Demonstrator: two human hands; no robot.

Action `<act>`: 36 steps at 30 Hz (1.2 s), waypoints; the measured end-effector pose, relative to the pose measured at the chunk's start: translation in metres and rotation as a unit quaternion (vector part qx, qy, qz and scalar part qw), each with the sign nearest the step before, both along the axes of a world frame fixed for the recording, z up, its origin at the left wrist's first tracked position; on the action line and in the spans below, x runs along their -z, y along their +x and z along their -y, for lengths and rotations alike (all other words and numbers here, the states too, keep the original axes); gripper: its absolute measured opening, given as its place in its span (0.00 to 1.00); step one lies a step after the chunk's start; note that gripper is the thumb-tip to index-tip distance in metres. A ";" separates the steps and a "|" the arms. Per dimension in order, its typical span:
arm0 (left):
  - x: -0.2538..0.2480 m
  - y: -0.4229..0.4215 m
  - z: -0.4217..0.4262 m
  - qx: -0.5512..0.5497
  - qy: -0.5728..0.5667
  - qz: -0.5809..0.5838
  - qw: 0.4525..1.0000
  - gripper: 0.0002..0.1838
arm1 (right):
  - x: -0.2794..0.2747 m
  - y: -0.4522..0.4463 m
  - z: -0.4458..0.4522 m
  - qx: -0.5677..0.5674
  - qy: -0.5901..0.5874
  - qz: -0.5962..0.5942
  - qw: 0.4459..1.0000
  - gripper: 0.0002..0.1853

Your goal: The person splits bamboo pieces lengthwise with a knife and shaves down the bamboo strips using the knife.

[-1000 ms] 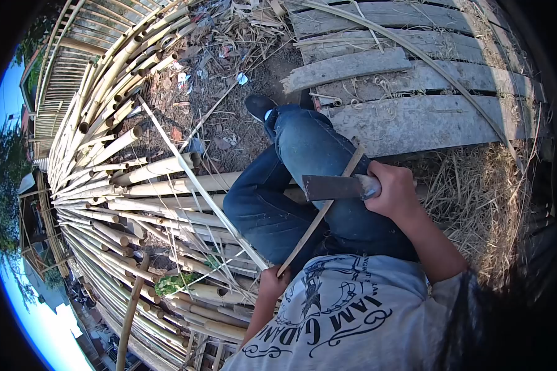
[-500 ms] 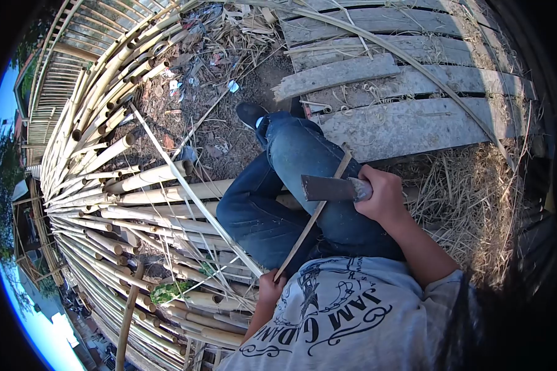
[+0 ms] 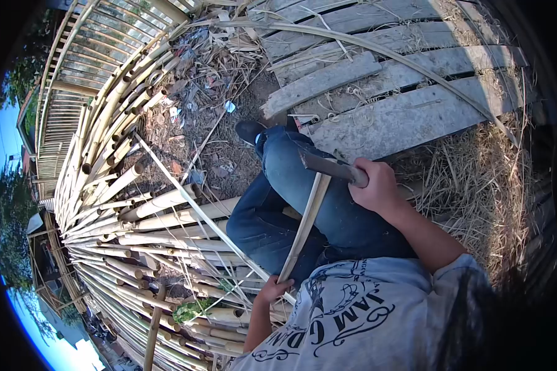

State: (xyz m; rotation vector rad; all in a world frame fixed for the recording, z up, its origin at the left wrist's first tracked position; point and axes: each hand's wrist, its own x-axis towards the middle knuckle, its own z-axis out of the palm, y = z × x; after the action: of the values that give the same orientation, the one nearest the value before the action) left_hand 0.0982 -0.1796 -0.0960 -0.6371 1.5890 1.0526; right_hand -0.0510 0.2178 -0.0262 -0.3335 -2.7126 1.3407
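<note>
My right hand (image 3: 376,188) is closed around the handle of a machete (image 3: 327,166) with a short, dark, broad blade, held above my bent knee. My left hand (image 3: 271,289) grips the lower end of a bamboo strip (image 3: 304,226) near my waist. From there the strip slants up across my thigh, and its upper end meets the underside of the blade. Whether the edge is cutting into it cannot be made out. A longer, pale bamboo strip (image 3: 195,207) passes close by my left hand and runs away over the stacked poles.
Many cut bamboo poles (image 3: 158,204) fan out on the left, beside a bamboo fence (image 3: 114,46). A platform of wooden planks (image 3: 402,117) stands at the upper right, with a loose board (image 3: 322,83) on it. Dry shavings (image 3: 458,185) cover the ground at right.
The machete blade has tilted and sits at the strip's upper end, where earlier the strip stuck out beyond it. The strip's broader face now shows. The whole view has shifted slightly.
</note>
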 end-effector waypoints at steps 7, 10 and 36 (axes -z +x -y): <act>-0.016 -0.007 -0.006 0.028 0.040 -0.026 0.998 0.14 | 0.001 -0.002 -0.005 -0.029 -0.009 -0.010 0.999 0.09; -0.014 0.015 -0.013 -0.036 -0.034 -0.173 0.984 0.14 | 0.004 -0.002 -0.005 -0.029 -0.016 -0.027 0.999 0.08; -0.052 -0.015 -0.060 0.116 -0.020 -0.339 0.933 0.13 | 0.001 -0.001 -0.008 -0.086 0.027 -0.048 0.995 0.12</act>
State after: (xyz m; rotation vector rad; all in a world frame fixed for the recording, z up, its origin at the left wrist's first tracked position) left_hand 0.0835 -0.1196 -0.0439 -0.0879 2.2203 1.1244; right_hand -0.0518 0.2256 -0.0270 -0.0302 -2.7427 1.2829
